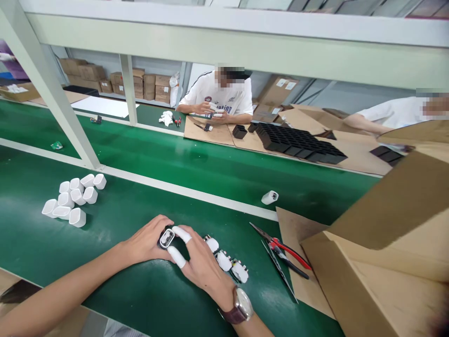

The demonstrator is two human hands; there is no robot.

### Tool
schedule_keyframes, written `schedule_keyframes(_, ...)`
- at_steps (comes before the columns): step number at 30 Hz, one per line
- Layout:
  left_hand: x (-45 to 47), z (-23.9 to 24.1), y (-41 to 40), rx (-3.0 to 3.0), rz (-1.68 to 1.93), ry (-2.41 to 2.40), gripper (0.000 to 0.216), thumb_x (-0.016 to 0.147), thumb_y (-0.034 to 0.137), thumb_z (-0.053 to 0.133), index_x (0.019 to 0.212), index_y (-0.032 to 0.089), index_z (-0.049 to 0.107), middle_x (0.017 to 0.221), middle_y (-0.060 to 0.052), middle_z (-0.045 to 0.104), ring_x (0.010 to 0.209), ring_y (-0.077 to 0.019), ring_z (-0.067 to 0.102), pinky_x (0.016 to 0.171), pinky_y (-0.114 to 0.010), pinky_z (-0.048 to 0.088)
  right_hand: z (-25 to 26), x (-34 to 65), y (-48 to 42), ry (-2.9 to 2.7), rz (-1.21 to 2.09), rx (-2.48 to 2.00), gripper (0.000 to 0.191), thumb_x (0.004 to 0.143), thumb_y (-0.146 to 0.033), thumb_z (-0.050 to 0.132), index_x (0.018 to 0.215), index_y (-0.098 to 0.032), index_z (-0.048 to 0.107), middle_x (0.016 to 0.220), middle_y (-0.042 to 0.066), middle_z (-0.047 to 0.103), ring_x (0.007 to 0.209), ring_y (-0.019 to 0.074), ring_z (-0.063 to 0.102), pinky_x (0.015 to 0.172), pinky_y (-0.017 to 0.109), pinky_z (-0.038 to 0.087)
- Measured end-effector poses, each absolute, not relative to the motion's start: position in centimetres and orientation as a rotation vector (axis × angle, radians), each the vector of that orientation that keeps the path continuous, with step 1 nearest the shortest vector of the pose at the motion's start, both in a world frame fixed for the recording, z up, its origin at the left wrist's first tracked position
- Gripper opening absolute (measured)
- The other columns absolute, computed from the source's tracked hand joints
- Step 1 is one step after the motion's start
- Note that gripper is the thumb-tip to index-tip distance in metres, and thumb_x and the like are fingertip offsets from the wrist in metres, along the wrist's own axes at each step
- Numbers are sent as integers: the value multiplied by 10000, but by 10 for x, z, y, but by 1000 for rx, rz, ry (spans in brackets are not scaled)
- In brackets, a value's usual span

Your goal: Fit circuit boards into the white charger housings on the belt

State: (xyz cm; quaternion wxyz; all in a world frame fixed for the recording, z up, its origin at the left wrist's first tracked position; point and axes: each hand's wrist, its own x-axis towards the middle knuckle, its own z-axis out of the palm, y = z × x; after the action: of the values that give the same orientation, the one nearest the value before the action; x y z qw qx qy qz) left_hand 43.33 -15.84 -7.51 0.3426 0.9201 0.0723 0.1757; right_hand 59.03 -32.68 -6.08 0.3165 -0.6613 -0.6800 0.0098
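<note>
My left hand (152,241) is closed around a small rounded housing (167,238) with a white rim, a dark outer side and electronic parts showing inside its open end. From the other side, my right hand (201,260) pinches the rim with thumb and forefinger. Both of those fingertips wear white finger cots. A watch (242,304) is strapped to my right wrist. Just beyond the right hand lie white-backed circuit pieces (223,260) in a short row. Several white empty housings (77,216) stand grouped at the left.
Red-and-black pliers (289,255) and tweezers (278,271) lie at right, beside an open cardboard box (365,281). One white housing (270,197) rests on the green belt (196,164) past a pale rail (175,189). Across it, a person (224,96) works near black trays (298,142).
</note>
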Motion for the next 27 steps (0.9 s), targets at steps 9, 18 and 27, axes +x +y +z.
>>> schedule_keyframes(9,416,-64,-180,2724,659,84,219,1063,158,485,1169,225,665,1200,-108,698,990,-227,707,839,-362,631,-55,613,-339,-1655,-267,-1691,429,1049,-199,569,1473,-229,505,1289,130,673,1147,270,672,954,459,605)
schedule_keyframes(18,453,-42,-135,1752,403,562,334,951,498,701,945,165,677,907,-87,761,703,-211,729,694,-380,644,-35,659,-379,-1723,-359,-2121,239,976,-329,688,1156,-175,653,1078,124,678,909,292,634,749,443,538)
schedule_keyframes(27,585,-19,-37,2504,686,679,36,851,149,692,816,160,690,963,-122,717,897,-278,724,950,-468,582,-63,653,-382,-1778,-309,-2290,88,870,-167,719,888,-201,640,930,82,680,843,264,641,779,407,529)
